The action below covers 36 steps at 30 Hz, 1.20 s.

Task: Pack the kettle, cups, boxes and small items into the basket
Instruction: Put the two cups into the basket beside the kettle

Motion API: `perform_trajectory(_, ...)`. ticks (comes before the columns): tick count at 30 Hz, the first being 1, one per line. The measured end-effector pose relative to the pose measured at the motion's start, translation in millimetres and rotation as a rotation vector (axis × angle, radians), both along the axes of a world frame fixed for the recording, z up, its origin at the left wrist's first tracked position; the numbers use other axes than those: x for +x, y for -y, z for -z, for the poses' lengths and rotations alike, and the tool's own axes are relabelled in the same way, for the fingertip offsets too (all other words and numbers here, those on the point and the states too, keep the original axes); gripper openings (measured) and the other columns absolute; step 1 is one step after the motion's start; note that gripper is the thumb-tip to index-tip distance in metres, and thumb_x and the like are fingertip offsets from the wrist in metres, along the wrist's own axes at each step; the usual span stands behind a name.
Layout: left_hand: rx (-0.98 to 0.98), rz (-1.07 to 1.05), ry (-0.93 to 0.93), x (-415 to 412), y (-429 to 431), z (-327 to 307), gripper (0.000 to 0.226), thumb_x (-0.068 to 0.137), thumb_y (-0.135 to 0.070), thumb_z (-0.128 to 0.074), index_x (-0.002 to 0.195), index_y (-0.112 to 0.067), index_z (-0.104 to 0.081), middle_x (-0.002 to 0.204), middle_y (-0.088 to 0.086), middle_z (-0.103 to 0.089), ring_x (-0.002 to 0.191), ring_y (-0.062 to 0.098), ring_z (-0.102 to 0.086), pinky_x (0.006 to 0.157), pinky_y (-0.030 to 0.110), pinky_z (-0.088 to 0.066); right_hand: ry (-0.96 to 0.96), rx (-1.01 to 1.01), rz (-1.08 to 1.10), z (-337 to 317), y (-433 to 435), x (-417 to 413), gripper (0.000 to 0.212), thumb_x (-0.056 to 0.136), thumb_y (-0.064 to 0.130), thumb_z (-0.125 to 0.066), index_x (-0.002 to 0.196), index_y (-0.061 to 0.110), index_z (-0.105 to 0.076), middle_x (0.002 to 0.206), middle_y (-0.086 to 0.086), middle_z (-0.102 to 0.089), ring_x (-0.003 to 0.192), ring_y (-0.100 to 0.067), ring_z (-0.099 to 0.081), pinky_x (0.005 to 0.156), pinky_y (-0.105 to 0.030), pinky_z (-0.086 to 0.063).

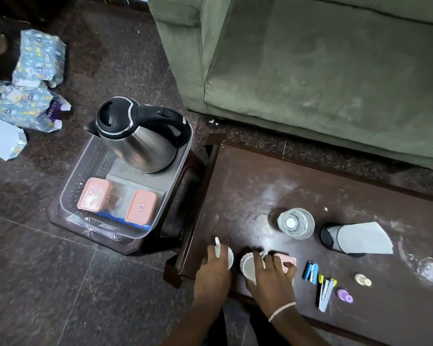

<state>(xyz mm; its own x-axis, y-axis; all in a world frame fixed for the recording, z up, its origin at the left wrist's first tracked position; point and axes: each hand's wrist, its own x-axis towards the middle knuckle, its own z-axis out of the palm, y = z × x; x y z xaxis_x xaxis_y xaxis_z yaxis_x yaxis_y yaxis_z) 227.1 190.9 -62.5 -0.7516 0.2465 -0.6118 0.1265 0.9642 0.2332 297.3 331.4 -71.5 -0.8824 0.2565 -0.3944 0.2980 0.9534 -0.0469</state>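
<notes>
A clear plastic basket (73, 186) stands on a dark stool to the left of the table. In it sit a steel kettle (138, 143) with a black lid and two pink-lidded boxes (93, 197) (141, 207). At the table's near left edge my left hand (214, 267) grips a white cup (229, 257). Beside it my right hand (270, 273) closes over a second white cup (248, 267), its fingers touching a pink box (289, 261). Small items lie to the right: a blue clip (310, 270), a stapler-like tool (325, 293), a purple cap (345, 295), a beige piece (362, 279).
A clear glass (296, 223) and a black mesh holder with white paper (353, 238) stand on the dark wooden table (248, 186). Another glass (428, 269) lies at the right edge. A green sofa (310, 58) is behind; patterned packages (30, 83) lie on the floor at left.
</notes>
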Motion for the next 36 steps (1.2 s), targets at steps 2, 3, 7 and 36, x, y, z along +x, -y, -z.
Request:
perform_trajectory(2, 0.041, -0.019, 0.006, -7, 3, -13, 0.058, 0.096, -0.027, -0.054, 0.150, -0.029, -0.033, 0.135, 0.002, -0.045, 0.108, 0.027, -0.066, 0.086, 0.040, -0.057, -0.059, -0.013, 0.015, -8, 0, -4, 0.071, 0.050, 0.038, -0.088, 0.114, 0.014, -0.072, 0.096, -0.010, -0.070, 0.088, -0.033, -0.066, 0.080, -0.052, -0.038)
perform_trajectory(3, 0.070, -0.040, -0.005, -11, 7, -23, 0.060, 0.095, -0.031, -0.055, 0.150, -0.031, -0.033, 0.134, 0.000, -0.046, 0.106, 0.027, -0.067, 0.086, 0.039, -0.056, -0.101, -0.026, 0.026, -14, 1, -8, 0.069, 0.052, 0.040, -0.086, 0.115, 0.016, -0.072, 0.096, -0.008, -0.070, 0.089, -0.031, -0.067, 0.080, -0.052, -0.039)
perform_trajectory(7, 0.289, -0.162, -0.163, -34, 38, -78, 0.062, 0.082, -0.046, -0.063, 0.141, -0.041, -0.041, 0.126, -0.011, -0.047, 0.097, 0.024, -0.068, 0.077, 0.038, -0.056, -0.337, -0.091, 0.041, -53, 11, -44, 0.070, 0.060, 0.049, -0.073, 0.124, 0.024, -0.061, 0.096, 0.002, -0.063, 0.091, -0.025, -0.060, 0.081, -0.048, -0.038)
perform_trajectory(36, 0.143, -0.111, -0.404, -300, 229, -73, 0.072, 0.076, -0.020, -0.086, 0.141, -0.022, -0.055, 0.124, 0.015, -0.059, 0.103, 0.045, -0.064, 0.082, 0.047, -0.055, -0.282, -0.094, -0.094, -60, 159, -272, 0.066, 0.065, 0.049, -0.072, 0.121, 0.016, -0.060, 0.109, -0.005, -0.063, 0.108, -0.029, -0.045, 0.088, -0.050, -0.030)
